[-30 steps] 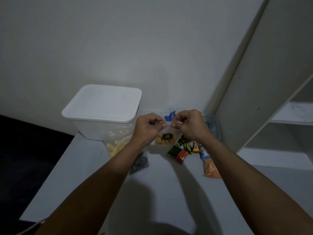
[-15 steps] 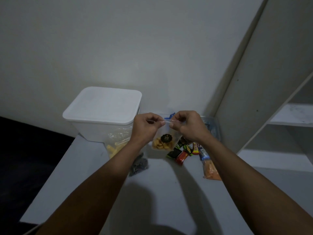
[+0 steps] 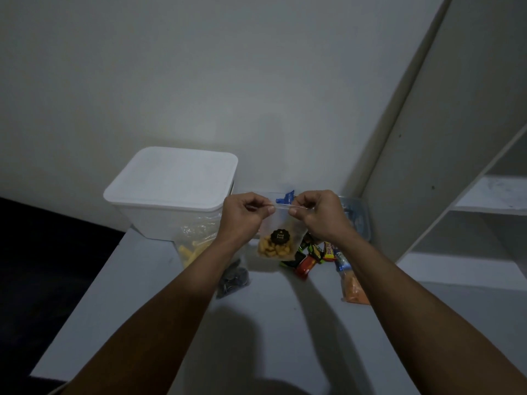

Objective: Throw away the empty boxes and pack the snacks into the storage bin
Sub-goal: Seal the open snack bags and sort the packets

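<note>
I hold a small clear zip bag of yellow snacks (image 3: pixel 276 246) with a black round label up above the table. My left hand (image 3: pixel 245 214) pinches the left end of its top strip and my right hand (image 3: pixel 317 212) pinches the right end. The white storage bin (image 3: pixel 171 192) stands at the back left with its lid on. Beneath the bag lie several small wrapped snacks (image 3: pixel 309 256). A bag of yellow sticks (image 3: pixel 194 246) leans against the bin, a dark bag (image 3: pixel 232 279) lies under my left forearm, and an orange snack bag (image 3: pixel 352 283) lies at the right.
A clear plastic container (image 3: pixel 358 216) with blue packets stands behind my right hand by the wall. A white shelf unit (image 3: pixel 462 178) rises at the right. The grey table (image 3: pixel 273 337) has its left edge next to a dark floor area.
The hands have kept pinching the bag's top strip, shifting slightly along it; the bag hangs a little lower and tilted. Nothing else on the table moved.
</note>
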